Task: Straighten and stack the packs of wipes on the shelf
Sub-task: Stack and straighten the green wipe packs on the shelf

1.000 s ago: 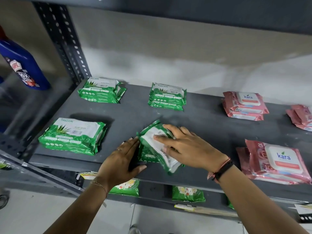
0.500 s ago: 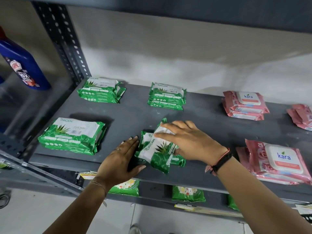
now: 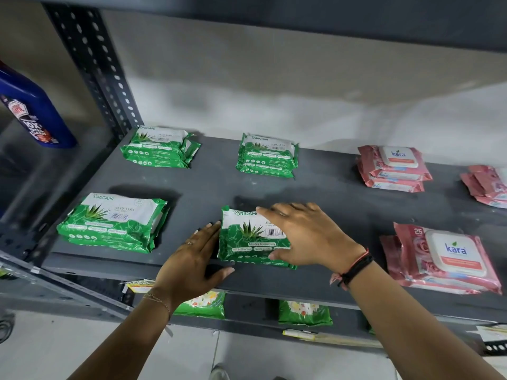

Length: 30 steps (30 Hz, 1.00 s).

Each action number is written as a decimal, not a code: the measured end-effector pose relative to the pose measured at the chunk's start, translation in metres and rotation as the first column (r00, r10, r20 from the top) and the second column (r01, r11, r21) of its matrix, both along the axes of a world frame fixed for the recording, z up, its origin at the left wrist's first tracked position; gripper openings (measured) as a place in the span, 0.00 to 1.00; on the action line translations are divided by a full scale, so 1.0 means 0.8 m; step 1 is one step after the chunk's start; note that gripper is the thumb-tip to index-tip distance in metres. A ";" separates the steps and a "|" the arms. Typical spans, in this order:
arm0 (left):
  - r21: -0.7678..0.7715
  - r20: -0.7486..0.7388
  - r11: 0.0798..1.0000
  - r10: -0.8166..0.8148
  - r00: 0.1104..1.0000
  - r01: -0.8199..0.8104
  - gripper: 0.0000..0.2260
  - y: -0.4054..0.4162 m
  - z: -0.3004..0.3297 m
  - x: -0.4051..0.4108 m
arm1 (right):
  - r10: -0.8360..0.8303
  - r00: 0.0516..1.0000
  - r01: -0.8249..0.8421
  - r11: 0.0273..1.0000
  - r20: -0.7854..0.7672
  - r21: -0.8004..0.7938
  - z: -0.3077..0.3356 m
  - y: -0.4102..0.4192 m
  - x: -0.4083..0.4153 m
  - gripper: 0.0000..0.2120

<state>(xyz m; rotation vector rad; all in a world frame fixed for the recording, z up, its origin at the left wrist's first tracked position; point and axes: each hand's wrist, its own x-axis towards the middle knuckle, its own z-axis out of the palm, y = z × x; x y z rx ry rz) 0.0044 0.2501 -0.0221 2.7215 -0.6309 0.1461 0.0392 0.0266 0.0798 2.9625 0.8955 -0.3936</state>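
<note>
A green Origami wipes pack (image 3: pixel 247 237) lies flat, label up, near the front middle of the grey shelf (image 3: pixel 329 204), on top of another green pack. My right hand (image 3: pixel 304 234) rests flat on its right half, fingers spread, thumb at its front edge. My left hand (image 3: pixel 194 256) presses against the pack's left side, fingers apart. Three other green stacks sit at the front left (image 3: pixel 112 223), back left (image 3: pixel 159 146) and back middle (image 3: pixel 266 156). Pink Kara packs lie at the back right (image 3: pixel 392 168), far right (image 3: pixel 488 185) and front right (image 3: pixel 444 259).
A perforated steel upright (image 3: pixel 96 67) stands at the shelf's back left corner. A blue bottle (image 3: pixel 30 111) stands on the neighbouring shelf to the left. Green packs (image 3: pixel 304 314) lie on the lower shelf. An upper shelf board runs overhead.
The green pack, tilted and twisted a second ago, has been turned and laid flat and square on the pack below. My right hand moved over its right half; my left hand stayed at its left side.
</note>
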 end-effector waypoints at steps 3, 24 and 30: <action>-0.018 -0.002 1.000 0.004 1.000 -0.004 0.35 0.001 -0.003 0.000 | -0.027 1.000 0.027 1.000 0.010 0.006 -0.002 0.000 -0.003 0.41; -0.234 0.211 0.966 0.166 0.963 -0.115 0.28 -0.098 0.088 0.015 | -0.438 0.876 0.394 0.891 0.201 0.223 0.027 -0.173 -0.052 0.22; -0.086 0.112 0.979 0.195 0.974 -0.186 0.26 -0.148 0.080 0.033 | -0.567 0.808 0.529 0.818 0.162 0.226 0.009 -0.258 -0.062 0.24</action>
